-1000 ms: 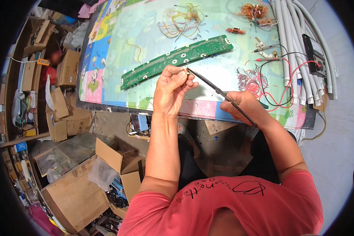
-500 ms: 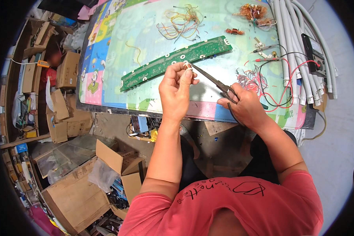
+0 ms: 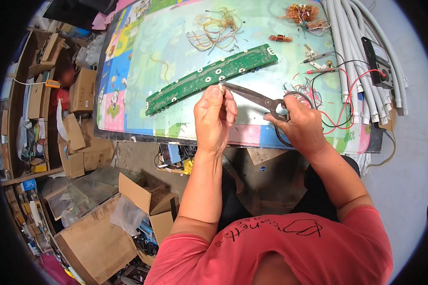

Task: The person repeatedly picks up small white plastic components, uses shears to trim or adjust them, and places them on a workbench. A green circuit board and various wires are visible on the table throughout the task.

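Scissors with long dark blades (image 3: 252, 96) are in my right hand (image 3: 303, 126), whose fingers go through the looped handles. My left hand (image 3: 211, 118) pinches a small white piece (image 3: 221, 87) between thumb and fingertips. The scissor tips reach that piece; fingers hide most of it, so its kind is unclear. Just beyond both hands, a long green circuit board (image 3: 185, 85) with white-ringed holes lies slantwise on the table.
Thin coloured wires (image 3: 218, 28) lie tangled at the back, and copper wire (image 3: 302, 14) sits farther right. Red and white wire scraps (image 3: 304, 95), a meter (image 3: 378, 59) with red and black leads, and grey tubes (image 3: 352, 52) occupy the right side. Cardboard boxes (image 3: 147, 194) stand lower left.
My left hand has turned and dropped slightly toward me with the white piece. The scissors have swung flatter, their tips moving to it, and the blades look closer together at the tips.
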